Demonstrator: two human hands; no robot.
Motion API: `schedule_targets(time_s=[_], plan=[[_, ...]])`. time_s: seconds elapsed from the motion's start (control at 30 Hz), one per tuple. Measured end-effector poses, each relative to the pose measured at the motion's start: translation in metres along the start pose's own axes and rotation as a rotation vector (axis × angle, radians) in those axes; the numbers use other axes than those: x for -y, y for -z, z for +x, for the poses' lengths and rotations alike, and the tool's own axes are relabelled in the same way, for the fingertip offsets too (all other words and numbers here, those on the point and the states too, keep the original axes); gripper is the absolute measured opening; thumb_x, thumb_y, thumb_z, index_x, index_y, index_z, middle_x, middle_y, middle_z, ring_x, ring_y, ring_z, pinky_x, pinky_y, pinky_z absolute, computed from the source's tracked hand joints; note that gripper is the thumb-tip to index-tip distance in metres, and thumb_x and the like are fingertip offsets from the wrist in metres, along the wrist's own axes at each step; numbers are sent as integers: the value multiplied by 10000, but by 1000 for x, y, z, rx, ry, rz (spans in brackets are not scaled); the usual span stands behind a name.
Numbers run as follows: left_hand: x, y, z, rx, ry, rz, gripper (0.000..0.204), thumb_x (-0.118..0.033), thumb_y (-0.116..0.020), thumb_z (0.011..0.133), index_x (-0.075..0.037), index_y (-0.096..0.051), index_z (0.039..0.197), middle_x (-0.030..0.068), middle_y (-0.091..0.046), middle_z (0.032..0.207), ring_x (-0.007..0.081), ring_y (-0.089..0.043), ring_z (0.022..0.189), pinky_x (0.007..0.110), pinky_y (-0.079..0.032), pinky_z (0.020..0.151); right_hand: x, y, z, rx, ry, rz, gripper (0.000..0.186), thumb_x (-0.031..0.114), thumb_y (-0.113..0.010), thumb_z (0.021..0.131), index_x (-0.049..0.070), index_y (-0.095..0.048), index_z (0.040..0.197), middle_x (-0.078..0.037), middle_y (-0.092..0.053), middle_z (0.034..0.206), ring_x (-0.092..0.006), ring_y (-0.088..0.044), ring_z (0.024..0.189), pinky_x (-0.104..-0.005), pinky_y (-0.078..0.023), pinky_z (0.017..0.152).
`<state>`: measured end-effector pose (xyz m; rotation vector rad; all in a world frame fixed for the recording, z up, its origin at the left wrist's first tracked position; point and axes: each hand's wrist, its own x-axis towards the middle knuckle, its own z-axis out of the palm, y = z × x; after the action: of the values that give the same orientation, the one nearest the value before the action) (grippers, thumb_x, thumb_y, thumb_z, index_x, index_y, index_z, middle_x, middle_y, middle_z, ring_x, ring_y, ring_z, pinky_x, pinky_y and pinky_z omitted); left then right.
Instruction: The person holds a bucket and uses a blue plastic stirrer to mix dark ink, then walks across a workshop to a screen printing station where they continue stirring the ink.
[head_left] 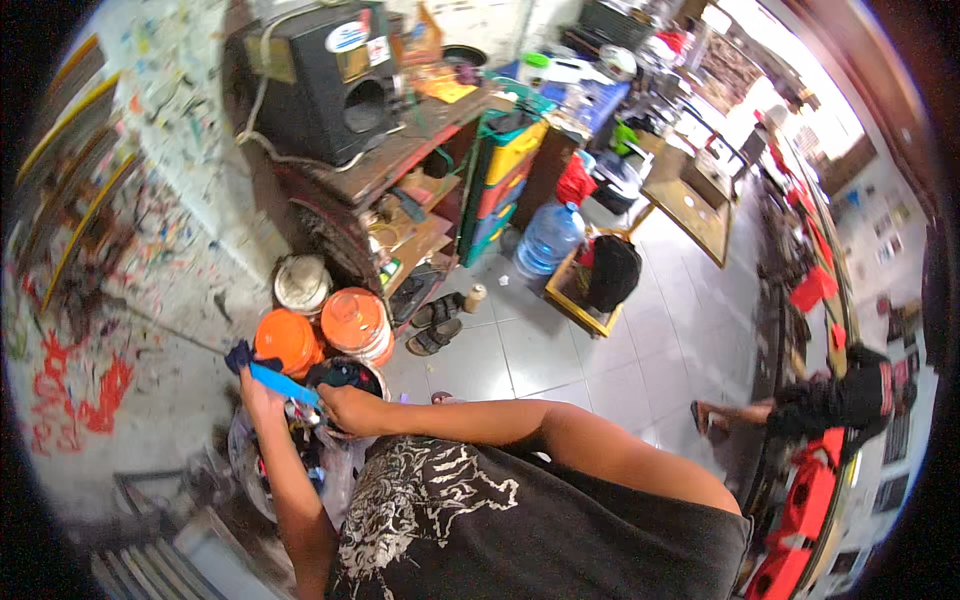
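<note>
A bright blue cloth strip [283, 382] stretches between my two hands. My left hand [262, 400] is closed on its far left end, beside a bunched dark navy cloth [240, 356]. At the other end my right hand [352, 409] is closed, its fingers wrapped round the strip and partly hidden. Below the hands stands a clear plastic bag [340, 470] with mixed coloured pieces in it. Just beyond them is a bucket of dark cloth [345, 374]. Two orange-lidded buckets [355, 318] and a white-lidded bucket [302, 283] stand close by.
A wooden cabinet [345, 180] bears a black speaker [325, 85]. Dark sandals [436, 337] lie on the tiled floor. Farther off are a blue water jug [549, 238], a yellow-edged wooden box [580, 305] and a table [690, 200]. Another person [830, 400] is at the right.
</note>
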<state>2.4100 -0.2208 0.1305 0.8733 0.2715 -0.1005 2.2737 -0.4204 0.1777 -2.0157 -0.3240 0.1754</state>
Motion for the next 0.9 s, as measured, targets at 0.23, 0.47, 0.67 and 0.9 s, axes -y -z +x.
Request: schedule_targets(time_s=[0.23,0.47,0.67,0.9], plan=[[14,-5,-16,-289,236,-163,358,-343,-388,976,-61,-563,1109,78,-619,1005,276,-600,927,447,-516,828,13,17,-14,51,13,-63,203,183,-454,922,-12,-459,977,-271,-593,733,-460,-592,720,-524,-443,611],[1,97,31,-348,178,-90,276,-343,-420,963,-116,-570,923,61,-605,769,223,-581,718,412,-505,721,5,43,-42,177,19,-132,207,201,-463,933,11,-471,1012,-247,-591,726,-463,-581,696,-529,-434,619],[-79,143,4,-186,-336,640,279,-177,-651,812,-83,-576,1064,50,-614,976,217,-607,838,400,-489,814,-6,59,-37,-175,49,-142,205,186,-488,915,24,-462,1036,-274,-567,758,-459,-593,734,-518,-456,628],[14,-2,-40,172,61,-387,315,-366,-490,928,-125,-579,1111,42,-629,1124,216,-599,1019,384,-478,903,-2,42,14,-198,183,-211,395,176,-454,948,31,-411,1313,-272,-525,1037,-444,-556,917,-488,-455,793]])
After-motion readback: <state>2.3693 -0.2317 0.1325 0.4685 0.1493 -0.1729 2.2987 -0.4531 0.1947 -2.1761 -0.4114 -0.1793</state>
